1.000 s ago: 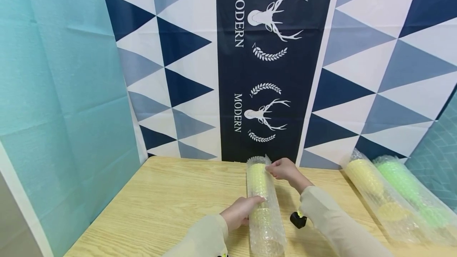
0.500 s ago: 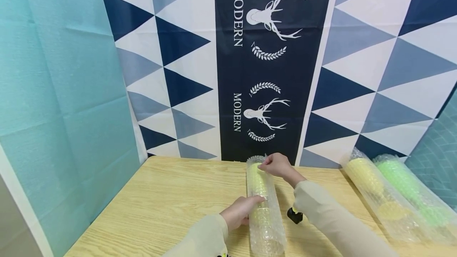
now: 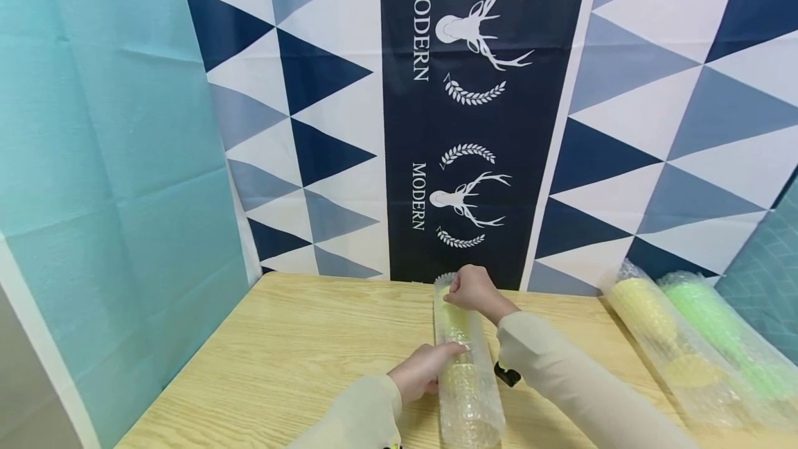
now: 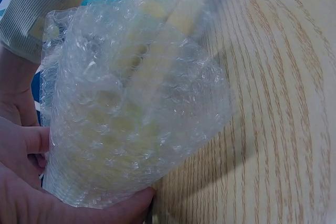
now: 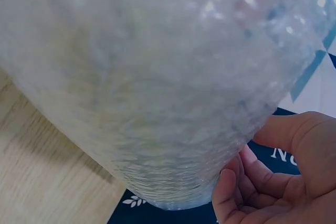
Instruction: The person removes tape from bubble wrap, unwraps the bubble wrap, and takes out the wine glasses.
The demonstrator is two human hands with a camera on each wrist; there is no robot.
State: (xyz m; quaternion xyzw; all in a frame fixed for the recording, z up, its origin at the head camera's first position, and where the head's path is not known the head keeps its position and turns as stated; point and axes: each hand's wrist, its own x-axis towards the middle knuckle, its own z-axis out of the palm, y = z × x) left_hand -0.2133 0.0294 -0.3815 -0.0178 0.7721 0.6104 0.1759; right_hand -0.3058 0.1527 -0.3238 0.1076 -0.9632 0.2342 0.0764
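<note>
A long yellow object rolled in bubble wrap point(image 3: 467, 400) lies lengthwise on the wooden table, its shape blurred by the layers. My left hand point(image 3: 422, 370) grips the roll around its middle from the left, thumb across the top. At the far end my right hand point(image 3: 475, 291) pinches the wrap from above, fingers curled. In the right wrist view that hand point(image 5: 294, 177) has thumb and fingertips at the edge of the bubble wrap point(image 5: 152, 87). The left wrist view shows a loose corner of the wrap point(image 4: 194, 93) spreading over the wood.
Two more bubble-wrapped bundles, one yellow point(image 3: 648, 317) and one green point(image 3: 717, 321), lie side by side at the table's right. A patterned cloth point(image 3: 337, 158) hangs behind the table point(image 3: 299, 338), and a turquoise curtain point(image 3: 125, 158) at the left.
My right hand has moved left across the roll's far end, and the upright bit of wrap beside it no longer shows. My left hand has kept its place.
</note>
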